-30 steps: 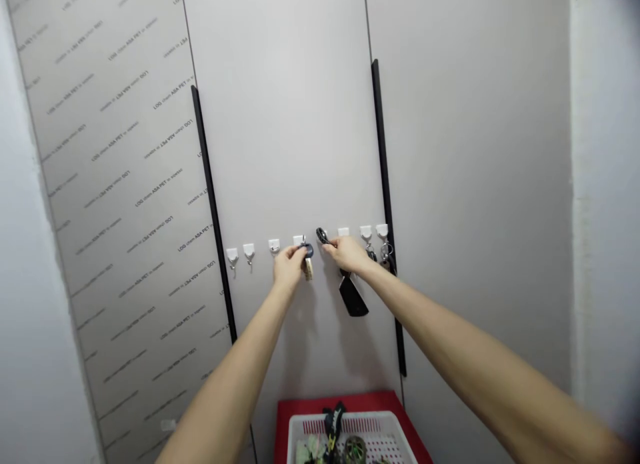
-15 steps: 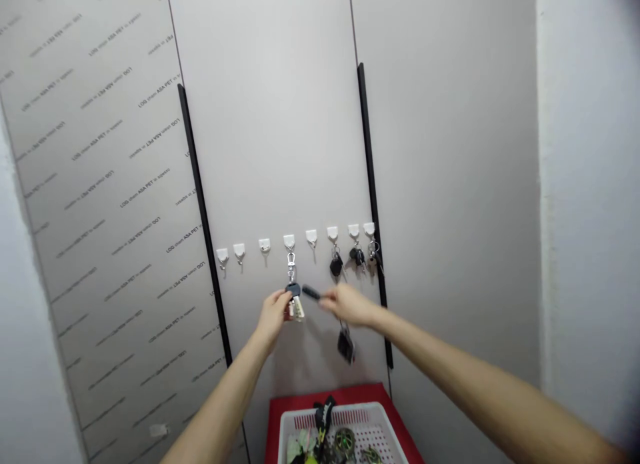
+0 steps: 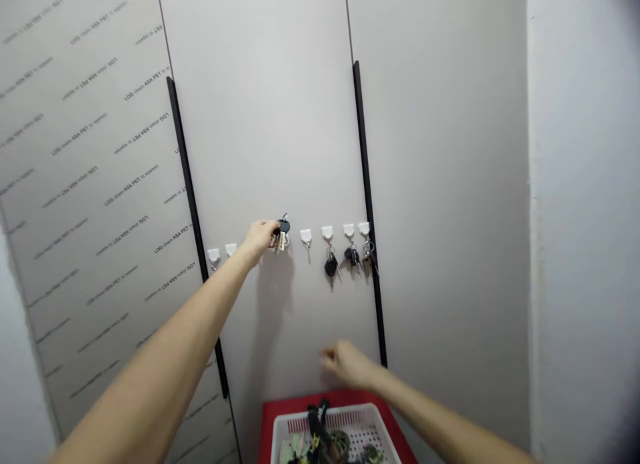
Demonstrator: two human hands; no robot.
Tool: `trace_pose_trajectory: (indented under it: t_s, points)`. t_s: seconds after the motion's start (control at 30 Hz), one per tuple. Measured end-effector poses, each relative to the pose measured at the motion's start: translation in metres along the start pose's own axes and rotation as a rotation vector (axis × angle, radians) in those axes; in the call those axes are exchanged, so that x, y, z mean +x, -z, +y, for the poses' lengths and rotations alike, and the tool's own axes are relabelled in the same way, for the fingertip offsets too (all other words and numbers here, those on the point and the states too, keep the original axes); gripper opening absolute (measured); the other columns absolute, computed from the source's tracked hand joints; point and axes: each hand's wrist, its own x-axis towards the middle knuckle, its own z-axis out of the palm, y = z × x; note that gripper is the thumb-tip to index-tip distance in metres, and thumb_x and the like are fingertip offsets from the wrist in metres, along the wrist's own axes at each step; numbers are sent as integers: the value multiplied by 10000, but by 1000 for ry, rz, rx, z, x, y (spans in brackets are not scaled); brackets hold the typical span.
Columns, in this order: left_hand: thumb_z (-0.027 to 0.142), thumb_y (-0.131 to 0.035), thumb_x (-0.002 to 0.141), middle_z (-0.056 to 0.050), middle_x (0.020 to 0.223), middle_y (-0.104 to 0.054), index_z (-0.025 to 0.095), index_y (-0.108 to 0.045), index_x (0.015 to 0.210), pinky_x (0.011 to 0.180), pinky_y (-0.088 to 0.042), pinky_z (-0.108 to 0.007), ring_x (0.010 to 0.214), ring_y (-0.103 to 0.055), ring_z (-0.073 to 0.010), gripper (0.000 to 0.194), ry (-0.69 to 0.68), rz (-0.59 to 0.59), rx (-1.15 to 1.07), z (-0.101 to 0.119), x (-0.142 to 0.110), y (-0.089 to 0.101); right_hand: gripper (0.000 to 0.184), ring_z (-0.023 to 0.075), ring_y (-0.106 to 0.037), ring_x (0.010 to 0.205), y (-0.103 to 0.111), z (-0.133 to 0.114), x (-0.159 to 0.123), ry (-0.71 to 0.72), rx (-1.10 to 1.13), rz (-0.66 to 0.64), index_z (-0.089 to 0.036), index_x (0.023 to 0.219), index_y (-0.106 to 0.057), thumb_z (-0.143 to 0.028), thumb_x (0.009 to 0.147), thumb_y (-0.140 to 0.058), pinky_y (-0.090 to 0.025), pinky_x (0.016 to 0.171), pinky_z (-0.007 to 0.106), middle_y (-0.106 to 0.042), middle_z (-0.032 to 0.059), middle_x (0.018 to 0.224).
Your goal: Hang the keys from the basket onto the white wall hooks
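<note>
My left hand point(image 3: 261, 239) is raised to the row of white hooks, its fingers closed on a bunch of keys point(image 3: 283, 237). One key has a black head, and a metal clip shows above it. The bunch covers part of the row, so I cannot tell whether its clip touches a hook. My right hand point(image 3: 349, 364) is lower down, just above the white basket point(image 3: 367, 439). Its fingers look curled but are smeared by motion, and nothing shows in them. Dark straps point(image 3: 319, 421) and other small items lie in the basket.
To the right, three hooks carry key sets: a black fob point(image 3: 331, 265), black-headed keys point(image 3: 353, 256) and metal keys point(image 3: 369, 257). A bare hook point(image 3: 306, 237) is beside my left hand. Long black handles point(image 3: 367, 184) run down the panels. Red cloth or board point(image 3: 281, 408) lies beneath the basket.
My left hand has lifted the keys up from below their hook. My right hand has dropped toward the basket; the black piece and dangling dark item it held no longer show in it.
</note>
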Motion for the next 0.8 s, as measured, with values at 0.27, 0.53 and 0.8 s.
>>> trace_pose_trajectory:
  t_s: [0.27,0.53,0.8]
  points:
    - [60,-502,447,33,298,-382,121,-463,411,316,-209,-175,285,-310,-43,82,106,-42,391,-15,4,-5,356,173,-492,758,104,-28,61,-239,-74,746,-173,937,-488,-359,645,-404,-347,623,263,-553,80,838]
    - [36,-477,519,21,489,-491,108,-476,604,473,-375,-189,393,-427,-30,112,-47,-1,-181,-1,1,-1,285,129,-474,595,130,-39,66,-103,-18,859,-159,683,-534,-342,687,-316,-320,523,220,-556,40,641]
    - [59,-459,526,44,482,-468,115,-487,626,435,-325,-176,389,-387,-29,118,101,-367,130,-61,-70,-7,223,69,-407,478,110,-38,33,210,128,313,-121,639,-547,-267,642,-379,-301,467,176,-516,-7,537]
